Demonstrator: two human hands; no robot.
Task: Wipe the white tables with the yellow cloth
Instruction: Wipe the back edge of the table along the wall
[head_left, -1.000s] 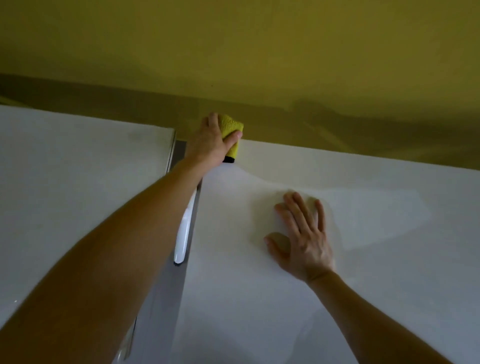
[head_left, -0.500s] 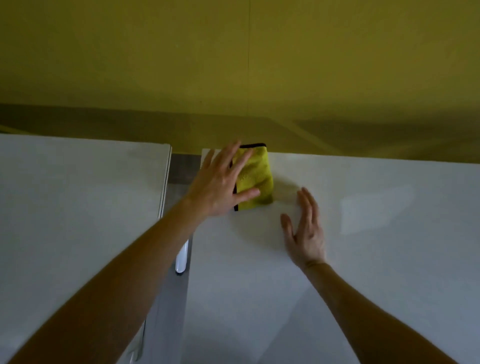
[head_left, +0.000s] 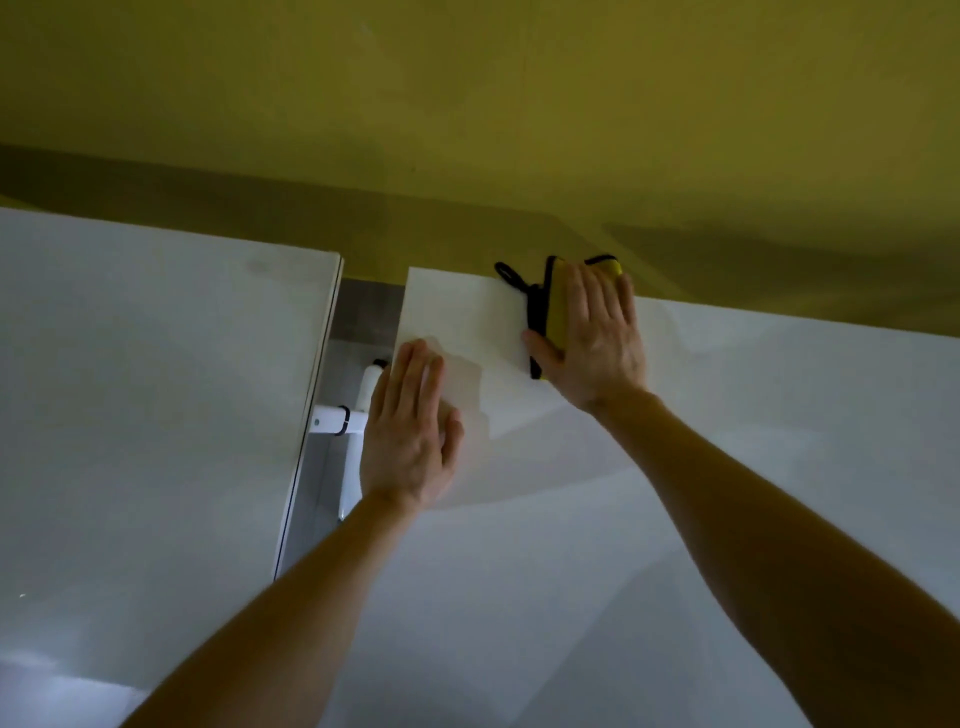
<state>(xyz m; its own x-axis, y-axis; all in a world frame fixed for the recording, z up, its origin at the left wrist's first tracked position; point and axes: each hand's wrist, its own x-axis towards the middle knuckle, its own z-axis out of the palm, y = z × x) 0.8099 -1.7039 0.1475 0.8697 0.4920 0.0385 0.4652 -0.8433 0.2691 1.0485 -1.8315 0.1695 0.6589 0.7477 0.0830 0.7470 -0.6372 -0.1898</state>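
At the far edge of the right-hand white table (head_left: 727, 493), the straight fingers (head_left: 589, 301) of the right hand (head_left: 597, 348) lie flat on the folded yellow cloth (head_left: 556, 317), thumb against its black-trimmed side. I read this as spreading pressure for a wipe along the edge. The left hand (head_left: 410, 436), fingers straight and holding nothing, presses the same top near its left edge, probably as a brace for the reach. The left white table (head_left: 156, 389) stands apart.

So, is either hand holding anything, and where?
Nothing gripped. Right hand presses flat on top of the yellow cloth; left hand lies flat on the white table.
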